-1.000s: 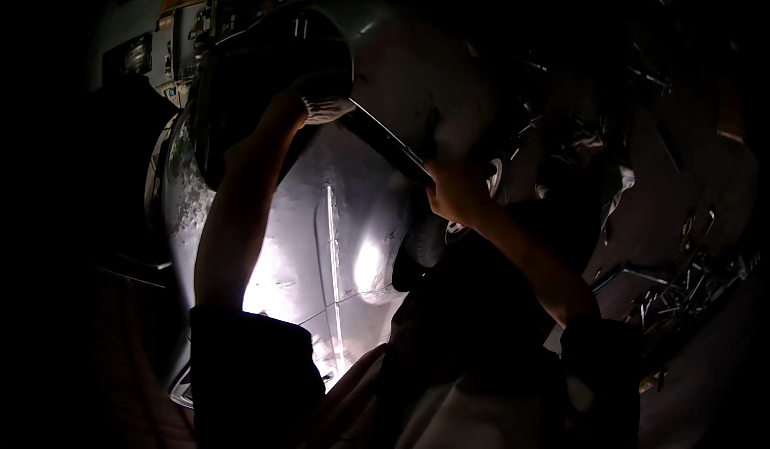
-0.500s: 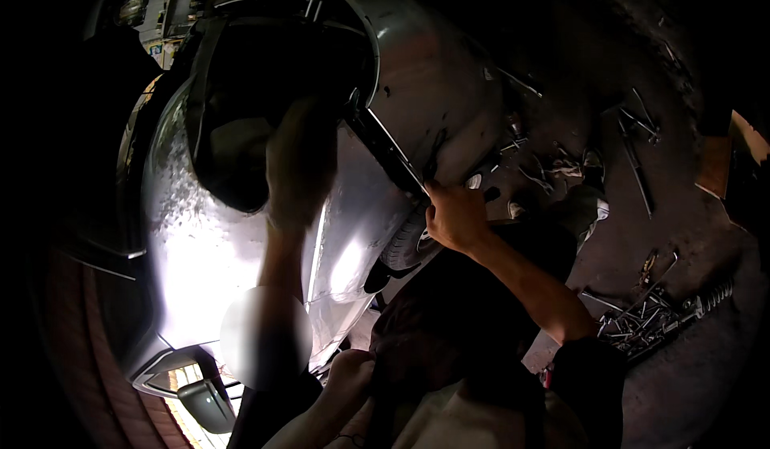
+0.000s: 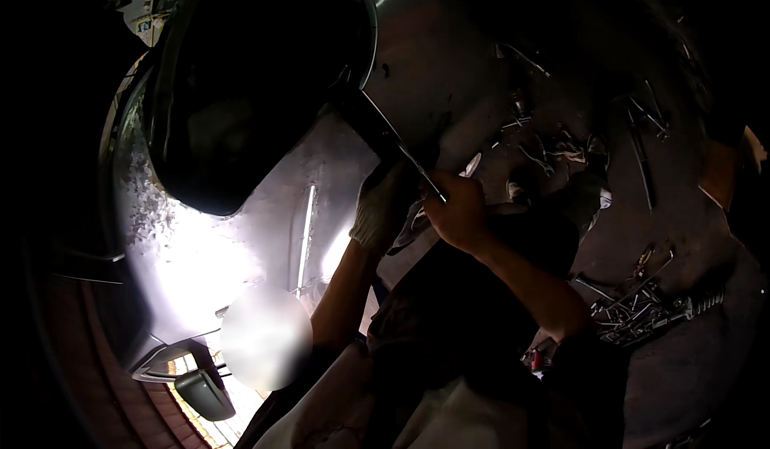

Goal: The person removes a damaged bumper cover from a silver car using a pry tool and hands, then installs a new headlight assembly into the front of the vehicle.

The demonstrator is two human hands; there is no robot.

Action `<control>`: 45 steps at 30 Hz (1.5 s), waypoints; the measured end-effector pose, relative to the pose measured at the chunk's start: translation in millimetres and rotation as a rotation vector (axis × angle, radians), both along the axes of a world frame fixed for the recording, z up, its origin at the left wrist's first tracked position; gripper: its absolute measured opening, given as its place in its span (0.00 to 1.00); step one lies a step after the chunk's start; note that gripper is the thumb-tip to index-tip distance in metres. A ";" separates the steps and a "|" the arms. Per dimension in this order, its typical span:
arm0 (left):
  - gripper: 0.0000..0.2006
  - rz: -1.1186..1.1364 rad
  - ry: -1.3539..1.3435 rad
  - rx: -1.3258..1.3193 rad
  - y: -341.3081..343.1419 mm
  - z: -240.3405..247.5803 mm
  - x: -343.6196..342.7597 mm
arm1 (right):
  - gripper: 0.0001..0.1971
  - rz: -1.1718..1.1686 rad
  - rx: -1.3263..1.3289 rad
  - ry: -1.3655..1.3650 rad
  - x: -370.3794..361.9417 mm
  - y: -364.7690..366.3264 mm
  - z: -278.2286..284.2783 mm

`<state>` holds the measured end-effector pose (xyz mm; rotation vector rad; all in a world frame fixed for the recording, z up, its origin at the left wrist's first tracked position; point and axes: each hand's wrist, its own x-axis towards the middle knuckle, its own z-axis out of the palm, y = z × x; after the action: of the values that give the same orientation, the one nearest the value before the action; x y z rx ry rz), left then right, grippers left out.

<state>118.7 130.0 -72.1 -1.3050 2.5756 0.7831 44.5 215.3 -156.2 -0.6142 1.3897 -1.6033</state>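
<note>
A long thin metal rod [image 3: 417,164] slants from the dark opening of a silver-grey car body [image 3: 277,196] down to my right hand [image 3: 461,215]. That bare hand is closed around its lower end. Close by on the left, my left hand [image 3: 375,212] wears a light knit glove that looks dark toward the fingers. It is low beside the panel, near the wheel area; its fingers are lost in shadow, so I cannot tell whether they grip anything. The rod's upper end is hard to make out against the dark edge of the opening.
A side mirror [image 3: 204,394] sticks out at lower left, near strong glare on the panel. On the floor at right lie a heap of metal tools [image 3: 634,309], a coil spring [image 3: 707,301] and a long bar [image 3: 640,160]. A cardboard piece [image 3: 716,178] stands at far right.
My left hand has moved right and down, from in front of the car's opening to beside my right hand. The right hand stays closed on the rod, slightly lower.
</note>
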 end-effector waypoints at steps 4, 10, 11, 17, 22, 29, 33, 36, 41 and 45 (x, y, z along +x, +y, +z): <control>0.16 -0.020 0.055 -0.076 5.2 -25.9 28.0 | 0.11 0.061 0.037 -0.476 1.9 5.7 1.6; 0.16 0.541 0.640 0.633 64.9 -88.9 64.2 | 0.08 0.069 0.033 -0.655 2.2 9.0 -0.9; 0.16 0.503 0.599 0.574 82.0 -98.3 57.5 | 0.05 0.153 0.039 -0.453 -2.3 8.3 -2.1; 0.15 0.322 0.293 0.296 89.3 -122.4 -16.3 | 0.21 0.533 0.352 1.128 -25.6 4.8 10.4; 0.14 0.432 0.291 0.297 77.5 -112.6 -45.9 | 0.13 0.459 -0.015 0.861 -46.3 -10.5 15.7; 0.13 0.461 0.276 0.324 92.5 -113.8 -61.9 | 0.09 0.486 -0.053 0.519 -59.0 -7.4 -10.2; 0.12 0.452 0.247 0.349 98.2 -104.4 -38.0 | 0.09 0.440 0.096 -0.128 -54.3 -7.1 -8.4; 0.10 0.407 0.355 0.317 103.6 -88.7 -7.6 | 0.10 0.389 0.108 -0.090 -40.9 -3.3 -1.7; 0.17 0.361 0.223 0.310 88.8 -75.5 18.1 | 0.10 0.286 0.123 0.021 -25.9 5.8 -5.9; 0.22 -0.071 -0.198 0.166 66.7 -87.1 34.3 | 0.12 0.253 -0.020 1.043 -14.2 20.3 -18.2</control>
<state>153.0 196.7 -159.2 -1.1726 2.3353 0.7924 30.4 235.6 -174.4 -1.7141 1.8905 -1.0864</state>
